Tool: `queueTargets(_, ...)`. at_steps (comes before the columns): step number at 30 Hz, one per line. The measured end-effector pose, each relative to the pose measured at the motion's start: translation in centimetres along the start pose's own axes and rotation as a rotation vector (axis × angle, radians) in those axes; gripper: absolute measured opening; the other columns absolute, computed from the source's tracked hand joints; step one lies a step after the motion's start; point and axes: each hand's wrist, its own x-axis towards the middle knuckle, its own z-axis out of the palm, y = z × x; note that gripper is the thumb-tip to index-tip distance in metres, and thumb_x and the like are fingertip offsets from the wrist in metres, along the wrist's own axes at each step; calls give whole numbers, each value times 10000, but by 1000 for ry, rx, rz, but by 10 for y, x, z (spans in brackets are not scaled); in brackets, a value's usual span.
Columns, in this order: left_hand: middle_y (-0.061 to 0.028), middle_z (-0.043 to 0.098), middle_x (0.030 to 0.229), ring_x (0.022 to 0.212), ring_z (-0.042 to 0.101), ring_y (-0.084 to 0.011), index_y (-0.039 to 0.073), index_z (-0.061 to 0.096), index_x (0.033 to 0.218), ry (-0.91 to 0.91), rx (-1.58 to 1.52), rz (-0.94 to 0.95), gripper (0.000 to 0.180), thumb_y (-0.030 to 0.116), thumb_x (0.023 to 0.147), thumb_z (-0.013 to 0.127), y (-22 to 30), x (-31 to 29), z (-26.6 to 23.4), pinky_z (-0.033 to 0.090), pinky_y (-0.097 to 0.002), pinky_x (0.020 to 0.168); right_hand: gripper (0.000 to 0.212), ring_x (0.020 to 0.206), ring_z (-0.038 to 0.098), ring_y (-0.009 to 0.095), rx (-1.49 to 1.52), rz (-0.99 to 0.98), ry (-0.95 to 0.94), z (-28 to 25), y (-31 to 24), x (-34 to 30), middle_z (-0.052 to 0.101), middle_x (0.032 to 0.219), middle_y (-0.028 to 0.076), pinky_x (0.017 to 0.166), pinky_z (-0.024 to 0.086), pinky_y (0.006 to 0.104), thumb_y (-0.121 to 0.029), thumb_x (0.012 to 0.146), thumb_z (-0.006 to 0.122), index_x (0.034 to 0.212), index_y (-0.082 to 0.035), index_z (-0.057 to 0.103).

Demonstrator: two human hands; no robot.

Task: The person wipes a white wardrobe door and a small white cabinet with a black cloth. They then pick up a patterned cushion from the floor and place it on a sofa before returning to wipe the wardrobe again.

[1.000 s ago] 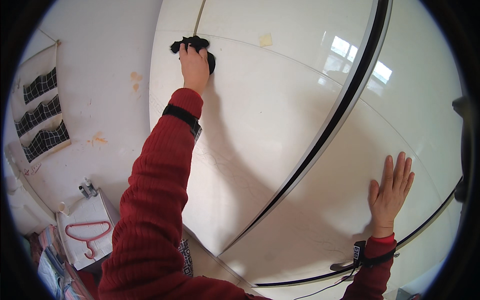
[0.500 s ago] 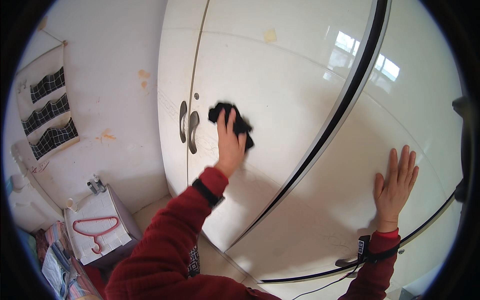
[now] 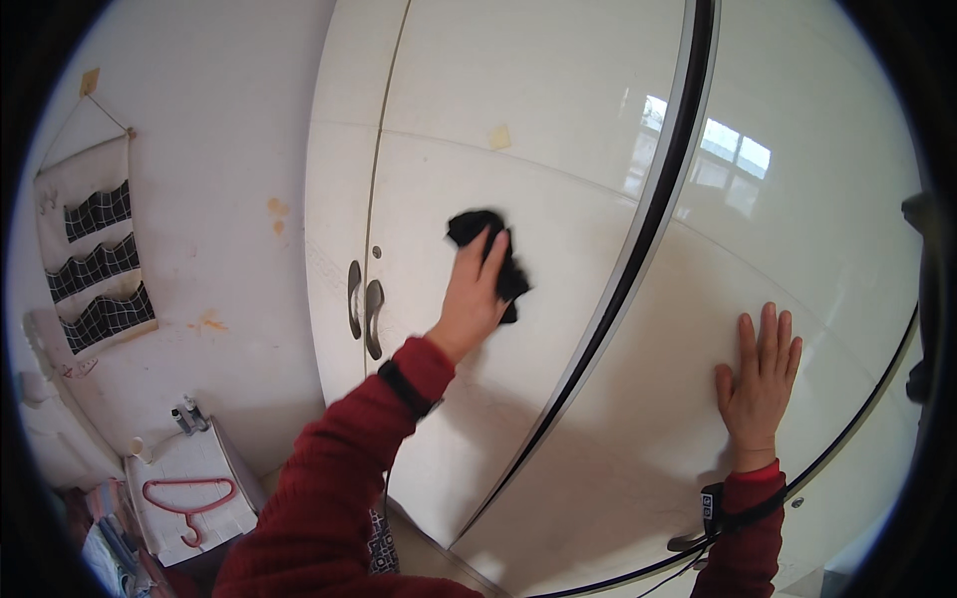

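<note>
A glossy white wardrobe fills the view, with a black strip running down between its door panels. My left hand presses a black cloth flat against the middle door, right of the two grey handles. The cloth shows above and to the right of my fingers. My right hand lies flat with fingers spread on the right door panel, holding nothing. Both arms wear red sleeves, with a dark band at each wrist.
On the left wall hangs a cloth organiser with checked pockets. Low at the left stands a small white cabinet with a red hanger and small bottles on it. Yellowish marks dot the wall and door.
My left hand with the black cloth has come down from the top of the door to its middle, then shifted slightly right. My right hand has stayed flat on the right panel.
</note>
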Motion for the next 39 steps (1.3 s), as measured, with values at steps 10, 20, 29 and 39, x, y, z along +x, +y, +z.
queueTargets(10,-252,415,1302,1165,430,-442,32,381,1377,-32,50,227,805,6,626,669,-19,83,-10,381,-431,1004,524,1384,268,339,5,-8,-11,3,2,-1,328,1484,123,1126,166,485,-301,876,521,1363,-116,463)
queueTargets(20,-305,405,1320,1196,432,-434,-46,446,1294,300,199,-173,476,148,867,523,-149,169,-33,389,-426,998,500,1380,266,372,-62,-34,-10,5,5,-3,327,1477,163,1121,164,498,-346,929,440,1358,-90,456)
queueTargets(29,-304,474,1245,1164,455,-431,-43,567,1070,322,301,-175,295,167,890,466,-185,189,-40,426,-447,943,529,1373,272,393,-141,-67,-20,10,8,-3,321,1474,186,1108,184,519,-409,978,343,1389,-83,411)
queueTargets(39,-241,418,1334,1200,445,-393,14,479,1300,289,123,-135,424,125,892,525,-157,110,-36,399,-402,989,523,1386,260,361,-189,-115,-5,8,8,3,307,1486,169,1119,178,498,-396,988,322,1418,-101,374)
